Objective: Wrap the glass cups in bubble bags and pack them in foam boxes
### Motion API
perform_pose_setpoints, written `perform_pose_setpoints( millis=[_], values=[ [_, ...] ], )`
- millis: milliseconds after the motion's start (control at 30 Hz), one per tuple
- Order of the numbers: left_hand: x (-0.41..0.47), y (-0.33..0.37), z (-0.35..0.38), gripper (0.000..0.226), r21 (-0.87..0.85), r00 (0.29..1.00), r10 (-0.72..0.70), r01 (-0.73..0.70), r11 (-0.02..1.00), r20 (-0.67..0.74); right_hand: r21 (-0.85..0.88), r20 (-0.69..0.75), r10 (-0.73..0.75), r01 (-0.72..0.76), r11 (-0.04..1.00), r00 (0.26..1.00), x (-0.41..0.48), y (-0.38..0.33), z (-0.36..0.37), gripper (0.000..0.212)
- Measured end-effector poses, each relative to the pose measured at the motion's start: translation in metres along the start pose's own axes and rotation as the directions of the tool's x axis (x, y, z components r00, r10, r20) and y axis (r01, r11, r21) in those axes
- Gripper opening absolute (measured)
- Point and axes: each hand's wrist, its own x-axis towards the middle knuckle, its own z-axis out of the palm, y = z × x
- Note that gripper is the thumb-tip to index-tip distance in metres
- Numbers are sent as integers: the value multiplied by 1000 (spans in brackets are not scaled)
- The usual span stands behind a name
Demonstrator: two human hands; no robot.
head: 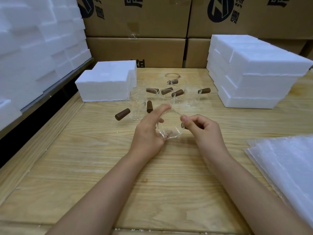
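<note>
Surface: pale wood, matt, with open, visible grain. Glass cup: clear, smooth, glossy glass. The other cups are of the same glass and bear stubby handles of dark brown wood with a matt finish. Foam boxes: white expanded foam, matt, finely granular, crumbly at the edges. Bubble bags: translucent plastic film, pimpled, faintly shiny. Cartons: brown cardboard, matt, printed in dark ink.

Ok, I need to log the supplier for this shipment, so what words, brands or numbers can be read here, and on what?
On the upper cardboard boxes: a round dark logo and big printed characters, cropped by the picture's edge; not readable.
On the lower cardboard box: a fragment of characters, cut off at the bottom; not readable.
On the foam boxes, bubble bags and glass cup: no print seen.
</note>
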Motion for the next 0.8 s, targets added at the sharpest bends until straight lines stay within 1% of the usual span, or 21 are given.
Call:
perform_pose_setpoints(
  millis=[100, 233, 333, 400, 433, 500, 567, 633, 700, 733, 800],
  values=[
    [-2, 1, 2, 74, 87, 993, 120, -119, 989, -12, -1, -56, 49, -49, 999, 997, 1, 0, 2, 45],
    [-1, 5, 4, 68, 159, 967, 253, -243, 957, -42, -37, -78, 108, -111, 993, 991, 1, -1, 4, 54],
    [-1, 7, 5, 68, 225, 955, 294, -280, 933, -29, -91, -73, 102, -109, 990, 992, -1, -3, 6, 66],
    [-2, 9, 5, 65, 243, 956, 291, -276, 930, -26, -181, -55, 122, -130, 975, 991, -2, -1, 9, 78],
    [-1, 10, 5, 61, 244, 957, 288, -272, 931, -32, -244, -57, 140, -150, 958, 989, -3, 0, 10, 78],
    [-1, 11, 4, 56, 226, 964, 263, -247, 942, -41, -372, -63, 138, -152, 916, 988, -6, 2, 14, 71],
    [-2, 12, 3, 58, 187, 977, 212, -202, 961, -35, -485, -29, 86, -89, 870, 996, -10, 2, 16, 71],
    [-2, 9, 1, 63, 115, 995, 100, -98, 989, -18, -509, 23, 37, -20, 861, 999, -11, 2, 14, 72],
    [-1, 7, -1, 72, -3, 998, -61, 61, 998, -8, -432, 75, -27, 57, 900, 997, -10, -1, 11, 63],
    [1, 5, -1, 76, -62, 992, -126, 125, 990, -6, -354, 91, -67, 95, 930, 994, -8, -3, 8, 53],
    [3, 3, -1, 85, -175, 981, -192, 191, 966, 8, -166, 91, -135, 149, 975, 987, -4, -6, 3, 29]
  ],
)
